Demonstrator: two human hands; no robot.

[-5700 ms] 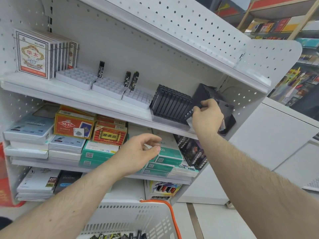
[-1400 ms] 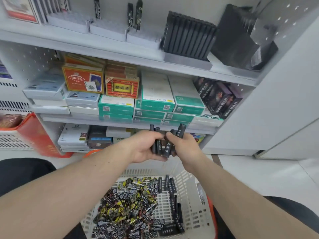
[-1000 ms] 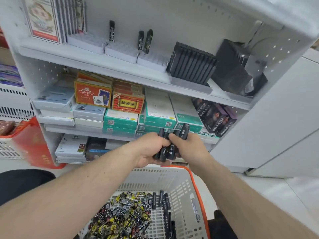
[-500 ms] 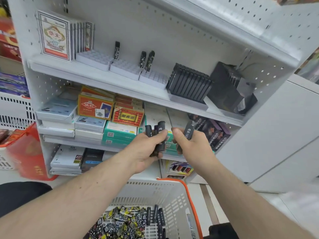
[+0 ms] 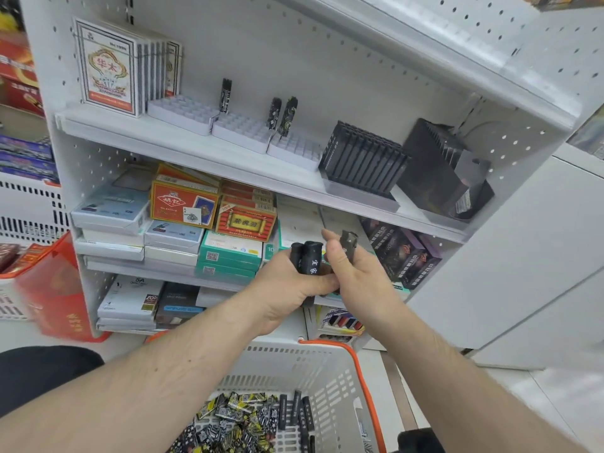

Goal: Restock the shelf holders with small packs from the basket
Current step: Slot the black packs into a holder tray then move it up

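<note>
Our left hand [image 5: 287,282] grips a bundle of black packs [image 5: 309,261] lettered 宜家; our right hand [image 5: 354,273] pinches one pack [image 5: 348,245]. Far left, cards [image 5: 106,68] read 华太.

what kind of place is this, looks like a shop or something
Most likely a small retail shop. A white pegboard shelf unit carries stacked boxes of playing cards and slotted display trays, and a plastic basket of small packs sits below for restocking.
</note>
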